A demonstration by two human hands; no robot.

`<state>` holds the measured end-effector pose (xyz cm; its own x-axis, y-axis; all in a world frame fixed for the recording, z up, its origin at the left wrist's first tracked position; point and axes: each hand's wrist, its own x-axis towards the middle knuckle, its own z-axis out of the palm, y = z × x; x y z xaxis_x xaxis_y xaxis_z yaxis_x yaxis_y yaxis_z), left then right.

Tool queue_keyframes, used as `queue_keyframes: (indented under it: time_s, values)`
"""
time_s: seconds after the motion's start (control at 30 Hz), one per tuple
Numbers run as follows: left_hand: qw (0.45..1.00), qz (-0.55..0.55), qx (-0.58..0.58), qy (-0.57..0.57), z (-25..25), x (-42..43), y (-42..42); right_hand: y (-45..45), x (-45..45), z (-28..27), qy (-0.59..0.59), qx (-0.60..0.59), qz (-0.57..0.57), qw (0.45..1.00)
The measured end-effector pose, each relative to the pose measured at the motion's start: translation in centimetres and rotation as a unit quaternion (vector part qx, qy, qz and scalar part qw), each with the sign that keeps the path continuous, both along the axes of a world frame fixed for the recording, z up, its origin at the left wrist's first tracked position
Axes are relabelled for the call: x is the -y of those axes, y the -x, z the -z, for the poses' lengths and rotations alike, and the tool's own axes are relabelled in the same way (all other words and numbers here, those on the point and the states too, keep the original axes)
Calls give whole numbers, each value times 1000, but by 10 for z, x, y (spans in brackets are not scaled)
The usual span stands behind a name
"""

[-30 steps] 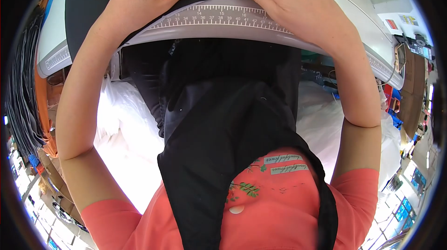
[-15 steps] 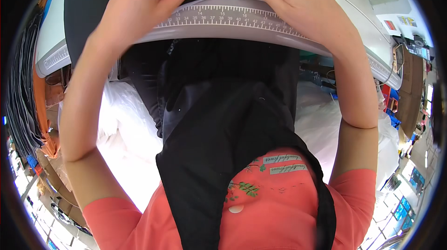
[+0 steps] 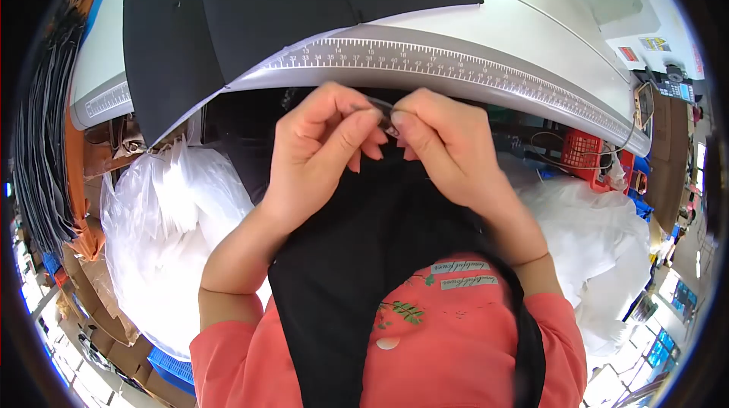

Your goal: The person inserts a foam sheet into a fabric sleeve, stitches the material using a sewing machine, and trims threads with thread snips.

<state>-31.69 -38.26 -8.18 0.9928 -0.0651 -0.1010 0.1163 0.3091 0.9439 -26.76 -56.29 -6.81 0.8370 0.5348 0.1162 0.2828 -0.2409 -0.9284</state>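
Observation:
Both hands are together in front of my black apron (image 3: 342, 256), just below the table's front edge. My right hand (image 3: 444, 138) is closed around small thread snips (image 3: 378, 103), mostly hidden by the fingers. My left hand (image 3: 323, 138) pinches thumb against fingers right beside the snips. What lies in that pinch is too small and blurred to make out. Beyond the hands, a black fabric panel (image 3: 266, 6) with seams and a pale edge lies on the white table (image 3: 531, 28), its near left corner hanging over the edge; neither hand touches it.
A grey ruler strip (image 3: 364, 55) runs along the table's front edge. White plastic bags (image 3: 167, 241) bulge at left and more plastic (image 3: 592, 233) at right. A red basket (image 3: 581, 154) stands under the right end. Dark fabric pieces (image 3: 45, 135) hang at far left.
Both hands have drawn back from the black fabric on the table toward my body and come together. The snips came along in my right hand. My left hand has gone from spread to pinching.

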Motion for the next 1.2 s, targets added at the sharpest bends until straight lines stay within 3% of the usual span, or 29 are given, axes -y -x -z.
queue_keyframes:
  time_s: [0.23,0.33,0.4,0.47,0.5,0.57,0.63,0.67,0.73,1.07,1.2]
  values:
    - [999,29,1,-43,7,2,6,15,5,12,-52,-184,27,981]
    - [997,39,-8,-71,-1,3,7,8,16,9,-53,-194,-14,980]
    - [994,42,-9,-96,-7,0,3,1,18,3,-25,-118,-14,993]
    - [984,45,17,-173,-19,-8,-4,-14,25,0,1,93,10,996]
    - [983,42,24,-176,-26,-13,-8,-25,28,-6,-1,101,9,995]
    - [942,3,145,-302,-39,-22,-16,-51,31,-23,80,266,68,958]
    - [883,-55,215,-414,-52,-32,-33,-70,25,-29,120,308,60,942]
    - [882,-55,216,-414,-50,-37,-47,-79,21,-31,162,344,49,924]
    - [734,-87,364,-566,-41,-47,-73,-92,14,-34,242,413,24,878]
    - [731,-84,364,-571,-24,-49,-79,-103,3,-30,289,485,-42,824]
    - [739,-79,360,-564,-22,-50,-80,-105,1,-30,267,472,-66,837]
